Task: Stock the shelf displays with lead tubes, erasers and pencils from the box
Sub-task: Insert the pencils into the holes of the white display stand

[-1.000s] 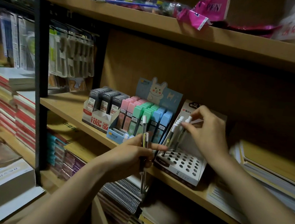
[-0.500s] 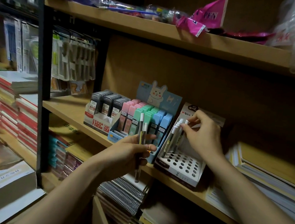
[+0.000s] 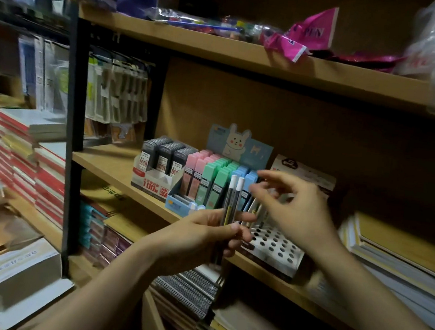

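The left hand (image 3: 202, 234) grips two mechanical pencils (image 3: 231, 202) upright, thumb pinching them against the curled fingers, their white caps standing in front of the pastel tubes. It has risen a little since half a second ago. The right hand (image 3: 290, 212) has left the pencils standing in the perforated pencil display (image 3: 274, 247), where it was pinching a white cap, and now hangs blurred just above them with fingers loosely spread, holding nothing I can make out.

That white stand sits at the front edge of the middle shelf (image 3: 107, 163), with a few pencils (image 3: 253, 213) leaning in its back holes, partly hidden behind the hands. Touching its left side is the blue bunny-topped display (image 3: 237, 142) of pink, green and blue lead tubes (image 3: 209, 177), and left of that a tray of dark grey lead tubes (image 3: 165, 155).

To the right of the stand lies a stack of notebooks (image 3: 402, 256). Spiral pads (image 3: 190, 290) fill the shelf below; pink packets (image 3: 302, 41) lie on the shelf above.
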A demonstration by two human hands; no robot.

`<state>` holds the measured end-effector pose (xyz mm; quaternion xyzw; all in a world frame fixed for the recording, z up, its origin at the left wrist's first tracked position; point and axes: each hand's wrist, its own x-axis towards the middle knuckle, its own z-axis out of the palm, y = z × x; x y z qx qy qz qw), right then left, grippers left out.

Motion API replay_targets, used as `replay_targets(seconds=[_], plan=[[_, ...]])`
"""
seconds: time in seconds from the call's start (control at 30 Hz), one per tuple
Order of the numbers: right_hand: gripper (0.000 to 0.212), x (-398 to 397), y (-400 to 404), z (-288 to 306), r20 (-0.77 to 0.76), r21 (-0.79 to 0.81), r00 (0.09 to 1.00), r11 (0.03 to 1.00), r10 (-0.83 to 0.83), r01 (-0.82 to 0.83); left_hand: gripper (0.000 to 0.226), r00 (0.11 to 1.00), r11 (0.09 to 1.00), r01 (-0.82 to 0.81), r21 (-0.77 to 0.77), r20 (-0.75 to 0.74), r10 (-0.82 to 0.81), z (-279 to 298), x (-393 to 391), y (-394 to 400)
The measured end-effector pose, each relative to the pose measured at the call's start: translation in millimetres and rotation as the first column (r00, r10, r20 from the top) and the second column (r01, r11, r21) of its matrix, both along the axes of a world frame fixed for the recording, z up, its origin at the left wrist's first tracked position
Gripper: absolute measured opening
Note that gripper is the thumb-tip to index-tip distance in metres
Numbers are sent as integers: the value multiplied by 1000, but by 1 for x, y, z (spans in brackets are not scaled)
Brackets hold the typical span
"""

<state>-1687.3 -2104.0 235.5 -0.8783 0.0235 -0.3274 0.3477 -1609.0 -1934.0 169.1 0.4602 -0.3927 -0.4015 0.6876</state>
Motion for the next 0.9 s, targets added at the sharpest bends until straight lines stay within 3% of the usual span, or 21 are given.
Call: replay_targets(seconds=[0.13, 0.27, 0.37, 0.47, 0.57, 0.7, 0.8, 0.9], plan=[[33, 0, 16, -3, -38, 184, 990, 975, 134, -125, 23, 992, 998, 45, 48, 113, -50, 4, -5, -7], [31, -5, 7, 1, 3, 368, 960, 892, 281, -263, 28, 998, 998, 64, 16, 7, -64, 3, 0, -10], [38, -8, -5, 3, -7, 354, 960, 899, 278, -258, 30, 996, 999, 48, -13, -80, -49, 2, 3, -12], [37, -12, -21, 13, 38, 375, 976, 903, 212, -211, 26, 978, 986, -168, 8, -122, 168, -1, 6, -16], [31, -12, -38, 21, 91, 115, 996, 993, 19, -29, 23, 928, 923, -372, 101, 30, 371, -7, 9, -16], [30, 1, -41, 9, 121, 53, 989, 996, -83, 77, 35, 912, 895, -401, 195, -10, 411, -11, 7, -22], [29, 12, -43, -5, 143, 80, 983, 991, -115, 105, 29, 922, 912, -372, 171, -48, 385, -12, 5, -25], [27, 20, -46, -14, 146, 131, 979, 984, -142, 123, 23, 932, 919, -359, 162, 22, 361, -17, 3, -25]])
